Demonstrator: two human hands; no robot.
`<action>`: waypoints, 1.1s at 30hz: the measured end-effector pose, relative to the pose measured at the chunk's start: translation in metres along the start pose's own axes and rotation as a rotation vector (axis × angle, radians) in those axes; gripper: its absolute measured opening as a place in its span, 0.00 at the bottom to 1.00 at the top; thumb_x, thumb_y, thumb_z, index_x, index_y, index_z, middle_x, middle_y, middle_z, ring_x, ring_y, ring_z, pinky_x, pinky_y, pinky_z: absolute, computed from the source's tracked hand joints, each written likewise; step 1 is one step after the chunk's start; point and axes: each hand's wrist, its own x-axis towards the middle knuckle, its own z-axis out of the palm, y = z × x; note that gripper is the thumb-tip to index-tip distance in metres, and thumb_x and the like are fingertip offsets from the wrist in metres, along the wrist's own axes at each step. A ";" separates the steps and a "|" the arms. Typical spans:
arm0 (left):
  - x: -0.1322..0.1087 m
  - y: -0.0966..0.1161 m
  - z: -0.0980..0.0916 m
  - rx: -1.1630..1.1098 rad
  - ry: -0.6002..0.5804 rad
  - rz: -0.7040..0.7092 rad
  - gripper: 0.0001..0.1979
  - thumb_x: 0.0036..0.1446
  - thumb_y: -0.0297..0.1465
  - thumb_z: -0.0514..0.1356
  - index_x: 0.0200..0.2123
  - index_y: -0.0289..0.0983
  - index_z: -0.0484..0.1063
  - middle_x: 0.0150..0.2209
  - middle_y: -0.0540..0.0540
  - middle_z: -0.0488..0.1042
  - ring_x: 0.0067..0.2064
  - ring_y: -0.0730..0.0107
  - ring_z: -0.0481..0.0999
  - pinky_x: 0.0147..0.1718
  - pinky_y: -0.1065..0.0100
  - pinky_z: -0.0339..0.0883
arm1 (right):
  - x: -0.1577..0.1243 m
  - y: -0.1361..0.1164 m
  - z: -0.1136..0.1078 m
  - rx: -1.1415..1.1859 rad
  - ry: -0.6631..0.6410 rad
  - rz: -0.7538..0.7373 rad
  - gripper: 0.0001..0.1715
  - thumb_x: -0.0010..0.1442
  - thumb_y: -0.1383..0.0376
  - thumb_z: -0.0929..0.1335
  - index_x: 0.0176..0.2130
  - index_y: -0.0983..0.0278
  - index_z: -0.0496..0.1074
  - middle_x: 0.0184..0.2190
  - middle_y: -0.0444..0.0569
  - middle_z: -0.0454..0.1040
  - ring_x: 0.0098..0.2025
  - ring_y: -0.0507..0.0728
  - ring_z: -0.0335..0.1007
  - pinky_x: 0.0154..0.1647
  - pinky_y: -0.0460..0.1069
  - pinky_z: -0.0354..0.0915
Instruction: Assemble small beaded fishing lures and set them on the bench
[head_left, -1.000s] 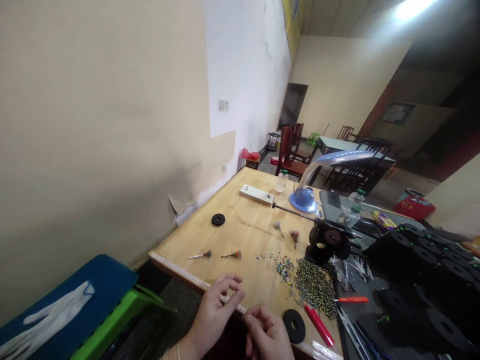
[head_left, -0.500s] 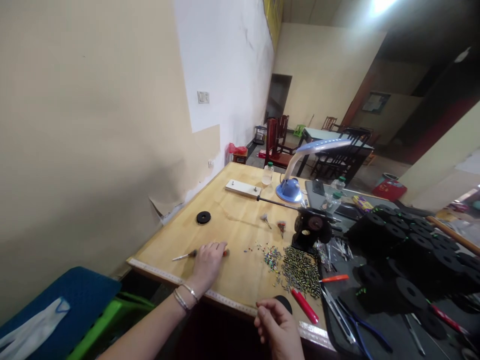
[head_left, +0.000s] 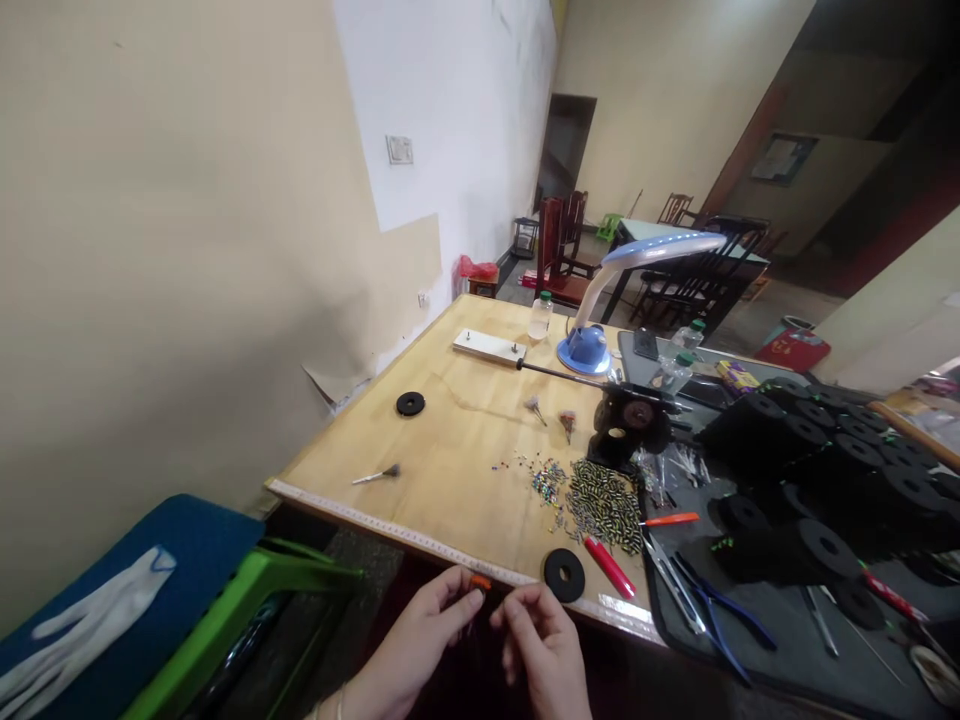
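My left hand (head_left: 420, 640) is below the front edge of the wooden table (head_left: 450, 440), its fingers pinched on a small orange-tipped tassel pin (head_left: 480, 582). My right hand (head_left: 544, 650) sits close beside it with curled, pinched fingers, and what they grip is hidden. A similar grey-tipped pin (head_left: 379, 474) lies on the table at the left. A pile of striped beads (head_left: 604, 505) and scattered coloured beads (head_left: 544, 480) lie ahead of my hands. A black disc (head_left: 564, 575) lies just beyond my right hand.
A red-handled tool (head_left: 609, 566), a black stand (head_left: 628, 430), a blue desk lamp (head_left: 585, 350), another black disc (head_left: 410, 403) and a white board (head_left: 487, 347) are on the table. Black spools (head_left: 810, 450) and pliers (head_left: 705, 600) fill the dark tray at the right. A blue stool with a white glove (head_left: 90, 620) stands at the left.
My left hand reached out to the orange-tipped pin on the table, picked it up and drew back to my right hand. The view has tilted down slightly.
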 end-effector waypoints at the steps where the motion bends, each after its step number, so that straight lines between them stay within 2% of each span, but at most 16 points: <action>1: -0.002 -0.003 0.001 -0.015 -0.009 -0.017 0.13 0.49 0.40 0.64 0.30 0.35 0.71 0.25 0.54 0.65 0.26 0.76 0.57 0.26 0.72 0.51 | -0.001 0.000 0.000 -0.008 0.004 -0.015 0.28 0.44 0.44 0.74 0.26 0.65 0.67 0.20 0.43 0.71 0.14 0.45 0.57 0.13 0.41 0.55; 3: -0.004 -0.007 0.002 -0.057 -0.038 -0.057 0.15 0.47 0.41 0.65 0.31 0.35 0.71 0.27 0.54 0.65 0.27 0.76 0.57 0.27 0.72 0.51 | -0.003 0.002 -0.001 -0.014 0.013 -0.004 0.27 0.44 0.46 0.74 0.26 0.65 0.68 0.18 0.39 0.65 0.16 0.46 0.55 0.15 0.41 0.54; 5: -0.006 -0.009 0.002 -0.108 -0.062 -0.106 0.17 0.46 0.41 0.66 0.33 0.35 0.71 0.27 0.54 0.65 0.27 0.76 0.57 0.27 0.72 0.52 | -0.005 0.007 -0.003 -0.014 0.016 0.032 0.26 0.46 0.46 0.73 0.26 0.65 0.68 0.15 0.36 0.58 0.15 0.45 0.48 0.14 0.40 0.46; 7: -0.007 -0.012 0.003 -0.153 -0.070 -0.149 0.18 0.45 0.42 0.67 0.34 0.36 0.70 0.26 0.54 0.63 0.27 0.76 0.57 0.28 0.72 0.52 | -0.005 0.011 -0.005 -0.016 0.017 0.037 0.24 0.47 0.47 0.73 0.26 0.65 0.68 0.16 0.35 0.56 0.16 0.45 0.44 0.15 0.41 0.43; 12: -0.006 -0.016 0.004 -0.047 -0.067 -0.101 0.16 0.47 0.42 0.65 0.28 0.36 0.67 0.23 0.56 0.61 0.26 0.75 0.58 0.28 0.71 0.54 | -0.007 0.012 -0.005 -0.011 0.033 -0.019 0.20 0.48 0.51 0.73 0.27 0.65 0.70 0.19 0.39 0.61 0.21 0.48 0.51 0.19 0.43 0.50; 16: -0.006 -0.015 0.003 0.070 -0.072 -0.057 0.14 0.50 0.40 0.62 0.29 0.36 0.65 0.25 0.52 0.69 0.29 0.72 0.66 0.29 0.69 0.56 | -0.009 0.006 -0.001 0.066 -0.008 0.017 0.20 0.48 0.51 0.73 0.27 0.64 0.69 0.17 0.38 0.63 0.20 0.49 0.55 0.22 0.44 0.54; 21: -0.006 -0.013 0.006 0.035 -0.083 -0.091 0.15 0.50 0.42 0.61 0.30 0.36 0.63 0.24 0.49 0.73 0.27 0.70 0.71 0.27 0.70 0.56 | -0.009 0.005 0.002 0.117 -0.031 0.069 0.21 0.48 0.50 0.74 0.27 0.65 0.68 0.14 0.39 0.67 0.17 0.48 0.57 0.20 0.44 0.53; 25: -0.007 -0.014 0.009 0.039 -0.071 -0.055 0.15 0.50 0.41 0.62 0.29 0.36 0.65 0.24 0.49 0.74 0.27 0.71 0.71 0.27 0.70 0.56 | -0.007 0.009 0.003 0.161 -0.011 0.094 0.22 0.45 0.50 0.75 0.26 0.65 0.70 0.14 0.39 0.66 0.16 0.49 0.59 0.19 0.44 0.55; 30: -0.007 -0.019 0.010 0.048 -0.078 -0.056 0.14 0.50 0.40 0.62 0.28 0.36 0.64 0.24 0.49 0.73 0.25 0.73 0.70 0.22 0.72 0.53 | -0.005 0.018 0.003 0.193 -0.033 0.095 0.20 0.47 0.53 0.75 0.27 0.65 0.69 0.14 0.38 0.65 0.17 0.49 0.61 0.20 0.44 0.57; 33: -0.006 -0.024 0.010 0.035 -0.084 -0.046 0.14 0.50 0.40 0.62 0.29 0.36 0.63 0.24 0.50 0.71 0.26 0.73 0.70 0.22 0.72 0.56 | -0.004 0.022 0.001 0.174 -0.040 0.075 0.20 0.49 0.53 0.74 0.26 0.65 0.67 0.14 0.38 0.65 0.17 0.49 0.61 0.20 0.44 0.57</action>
